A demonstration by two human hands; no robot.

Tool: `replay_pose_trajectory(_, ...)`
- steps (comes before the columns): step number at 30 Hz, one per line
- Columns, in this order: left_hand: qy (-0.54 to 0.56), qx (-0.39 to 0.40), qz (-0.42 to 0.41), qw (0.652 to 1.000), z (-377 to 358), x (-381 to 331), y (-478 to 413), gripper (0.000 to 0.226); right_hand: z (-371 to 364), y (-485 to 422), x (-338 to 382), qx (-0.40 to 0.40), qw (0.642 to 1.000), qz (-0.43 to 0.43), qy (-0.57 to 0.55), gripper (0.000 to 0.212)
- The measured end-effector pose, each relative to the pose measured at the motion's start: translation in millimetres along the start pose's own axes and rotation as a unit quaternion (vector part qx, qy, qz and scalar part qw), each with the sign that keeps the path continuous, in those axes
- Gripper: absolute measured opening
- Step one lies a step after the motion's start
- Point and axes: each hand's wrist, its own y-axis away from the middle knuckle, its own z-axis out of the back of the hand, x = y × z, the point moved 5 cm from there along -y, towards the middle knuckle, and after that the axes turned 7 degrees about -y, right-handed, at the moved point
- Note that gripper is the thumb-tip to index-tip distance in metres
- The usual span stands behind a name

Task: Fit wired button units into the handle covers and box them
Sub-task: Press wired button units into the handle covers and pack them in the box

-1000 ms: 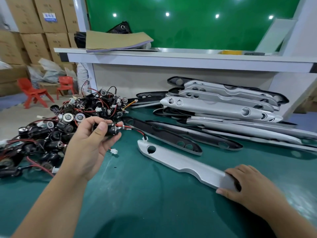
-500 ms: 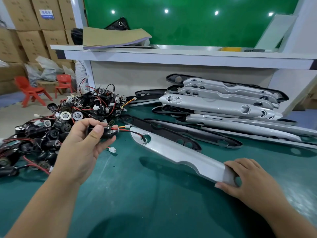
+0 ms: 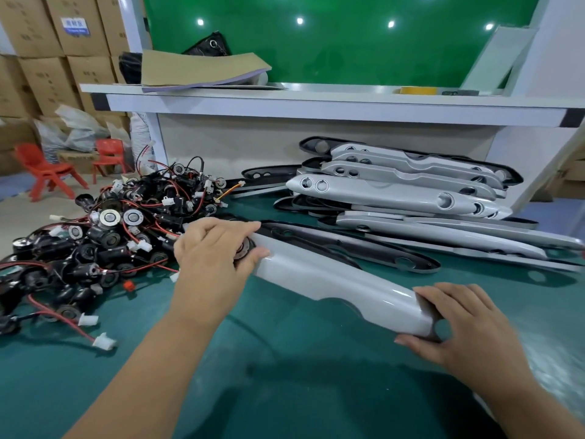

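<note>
Grips the near end of a silver handle cover (image 3: pixel 332 280) with the right hand (image 3: pixel 459 327), fingers curled over the top, thumb beneath the lower edge. Holds the cover slanting across the green worktop (image 3: pixel 285 369), far end pointing toward the upper left. Curls the left hand (image 3: pixel 212 251) over that far end, pinching a round button unit (image 3: pixel 243 248) between thumb and fingers, right against the cover's end. Cannot tell whether the unit sits fully in its hole, since the fingers hide most of it.

Shows, left of the left hand, a tangled pile of wired button units (image 3: pixel 104 236) with red and black leads and white plugs. Shows, just behind the held cover, long black covers (image 3: pixel 348 245) lying flat, and behind those a stack of silver covers (image 3: pixel 395 191) against the back panel below a white shelf (image 3: pixel 316 103).
</note>
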Motion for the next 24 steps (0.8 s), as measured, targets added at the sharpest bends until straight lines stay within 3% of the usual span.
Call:
replay_pose_trajectory(2,0.001,0.016,-0.024,1.000,-7,-2,0,0.077,2,0,-2,-0.003,1.000,-0.009,0.000,0.085)
replay_pose_trajectory(5,0.116,-0.027,0.031,0.992,-14,12,-1,0.071,4,2,-10,0.028,0.999,-0.041,-0.021,0.089)
replay_pose_trajectory(6,0.182,-0.027,0.077,0.980,-19,21,-3,0.072,5,3,-14,0.044,0.997,-0.056,-0.033,0.090)
replay_pose_trajectory(8,0.348,0.042,0.175,0.920,-38,35,-7,0.079,6,4,-22,0.079,0.993,-0.075,-0.044,0.093)
replay_pose_trajectory(11,0.482,0.128,0.224,0.837,-65,35,-7,0.049,5,5,-29,0.119,0.988,-0.092,-0.043,0.094)
replay_pose_trajectory(16,0.522,0.086,0.243,0.813,-81,36,-4,0.040,-10,9,-34,0.172,0.976,-0.121,-0.053,0.089)
replay_pose_trajectory(19,0.544,0.061,0.245,0.800,-82,39,-4,0.040,-21,-4,-13,0.142,0.980,-0.126,-0.062,0.067)
replay_pose_trajectory(22,0.547,0.077,0.221,0.804,-84,33,-3,0.040,-32,-31,33,0.066,0.992,-0.074,-0.082,0.028)
replay_pose_trajectory(24,0.558,0.084,0.216,0.797,-85,28,0,0.039,-44,-50,70,0.033,0.995,-0.040,-0.091,0.019)
